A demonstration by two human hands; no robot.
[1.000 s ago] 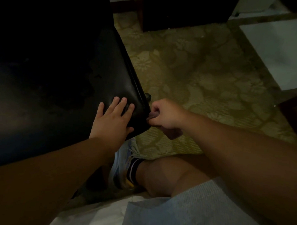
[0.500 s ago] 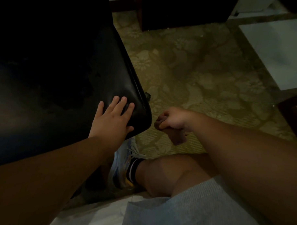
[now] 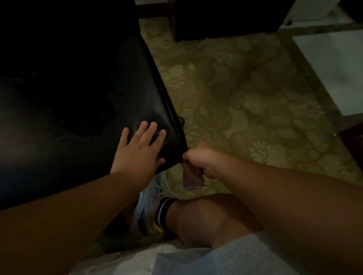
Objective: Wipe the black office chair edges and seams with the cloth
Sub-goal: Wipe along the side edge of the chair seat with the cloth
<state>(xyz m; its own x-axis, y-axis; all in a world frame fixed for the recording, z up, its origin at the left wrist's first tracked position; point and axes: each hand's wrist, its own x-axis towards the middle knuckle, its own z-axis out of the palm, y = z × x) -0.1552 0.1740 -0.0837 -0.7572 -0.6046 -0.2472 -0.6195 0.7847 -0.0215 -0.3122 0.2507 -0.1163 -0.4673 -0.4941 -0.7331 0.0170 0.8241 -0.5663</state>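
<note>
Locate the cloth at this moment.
In the head view, the cloth hangs from the closed right hand, lower centre, against the black chair seat's near corner, above the sneaker.

bare forearms, grey ribbed shorts (image 3: 223,264), a black white-striped sock (image 3: 163,210), a pale sneaker (image 3: 147,208).

The black office chair (image 3: 81,96) is cut off by the left and top edges; its upper and left surfaces fall into deep shadow, where seams and edges cannot be distinguished. The chair base is hidden beneath the seat. The cloth (image 3: 192,179) is mostly concealed inside the closed right hand (image 3: 204,158); only a blurred lower portion hangs below the fist. The right-hand fingertips are hidden behind the knuckles, so contact with the seat corner cannot be confirmed. The shoe (image 3: 149,210) is partly covered by the left forearm. Dark furniture (image 3: 222,15) at the top is cropped and unidentifiable.
</note>
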